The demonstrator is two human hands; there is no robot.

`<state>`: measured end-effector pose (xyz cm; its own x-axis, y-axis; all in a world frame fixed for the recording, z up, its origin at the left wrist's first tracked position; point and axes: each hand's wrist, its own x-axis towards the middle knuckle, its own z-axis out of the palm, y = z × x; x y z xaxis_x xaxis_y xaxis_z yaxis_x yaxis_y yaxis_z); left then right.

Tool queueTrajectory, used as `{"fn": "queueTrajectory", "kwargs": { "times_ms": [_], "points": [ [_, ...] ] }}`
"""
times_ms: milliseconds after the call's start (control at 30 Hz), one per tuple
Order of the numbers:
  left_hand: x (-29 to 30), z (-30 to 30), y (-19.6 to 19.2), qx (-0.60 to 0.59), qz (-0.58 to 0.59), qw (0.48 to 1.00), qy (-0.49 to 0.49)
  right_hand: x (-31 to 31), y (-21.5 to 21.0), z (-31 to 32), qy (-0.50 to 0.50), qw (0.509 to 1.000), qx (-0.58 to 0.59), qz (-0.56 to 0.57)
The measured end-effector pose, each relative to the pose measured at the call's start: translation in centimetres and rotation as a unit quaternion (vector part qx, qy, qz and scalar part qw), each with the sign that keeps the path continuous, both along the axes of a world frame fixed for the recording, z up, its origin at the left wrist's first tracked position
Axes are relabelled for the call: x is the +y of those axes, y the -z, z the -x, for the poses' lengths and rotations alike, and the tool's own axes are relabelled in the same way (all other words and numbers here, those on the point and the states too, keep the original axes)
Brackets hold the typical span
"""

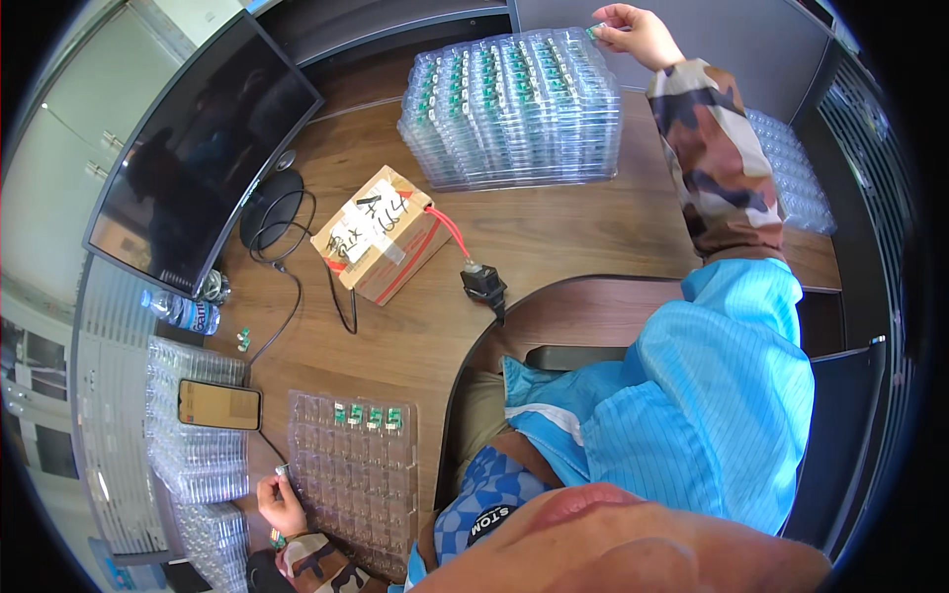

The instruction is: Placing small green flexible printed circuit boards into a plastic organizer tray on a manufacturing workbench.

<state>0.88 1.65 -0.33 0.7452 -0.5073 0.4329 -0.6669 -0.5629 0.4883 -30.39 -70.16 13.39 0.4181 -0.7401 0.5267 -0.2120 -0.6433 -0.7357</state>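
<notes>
Taking the middle of the view as a clock centre, the right hand (pixel 641 38) is at one o'clock, thumb and fingertips closed on a small green-and-white component (pixel 595 32). It is at the upper right corner of a tall stack of clear plastic trays (pixel 514 163), set at twelve o'clock and filled with similar green-and-white pieces.

The left hand (pixel 283 508) is between seven and eight o'clock, its thumb and forefinger nearly together on a small whitish piece (pixel 282 470), too small to make out. It is just beside a single clear plastic tray (pixel 353 476) at seven o'clock; whether they touch, I cannot tell. Four green-and-white components (pixel 375 419) sit in this tray's twelve o'clock row.

At eight o'clock, a rectangular phone with a lit screen (pixel 219 405) lies on stacked clear trays (pixel 203 469). A brown cardboard box (pixel 405 265) stands at ten o'clock.
</notes>
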Motion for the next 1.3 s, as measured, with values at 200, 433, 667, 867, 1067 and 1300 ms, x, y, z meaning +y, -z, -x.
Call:
{"fn": "queueTrajectory", "kwargs": {
  "times_ms": [200,433,667,867,1067,1300],
  "points": [
    [0.6,-0.1,0.4,-0.004,-0.009,1.000,0.004,-3.1,0.1,-3.5,0.123,0.968,0.204,0.075],
    [0.0,0.2,0.1,0.004,-0.009,1.000,0.004,-6.2,1.2,-4.2,0.129,0.945,0.285,0.100],
    [-0.3,0.5,0.0,0.010,0.005,1.000,-0.002,-7.4,2.8,-3.8,0.134,0.956,0.254,0.051],
    [-0.1,0.8,-0.1,0.011,0.002,1.000,-0.001,-7.1,3.0,-2.6,0.173,0.963,0.193,0.076],
    [-0.1,1.3,-1.0,-0.014,-0.036,0.999,-0.004,-7.0,2.0,-2.0,0.148,0.964,0.181,0.126],
    [-1.9,0.8,-0.8,-0.027,-0.005,1.000,-0.013,5.5,-2.4,-4.2,-0.017,0.988,0.005,0.155]
  ]
}}
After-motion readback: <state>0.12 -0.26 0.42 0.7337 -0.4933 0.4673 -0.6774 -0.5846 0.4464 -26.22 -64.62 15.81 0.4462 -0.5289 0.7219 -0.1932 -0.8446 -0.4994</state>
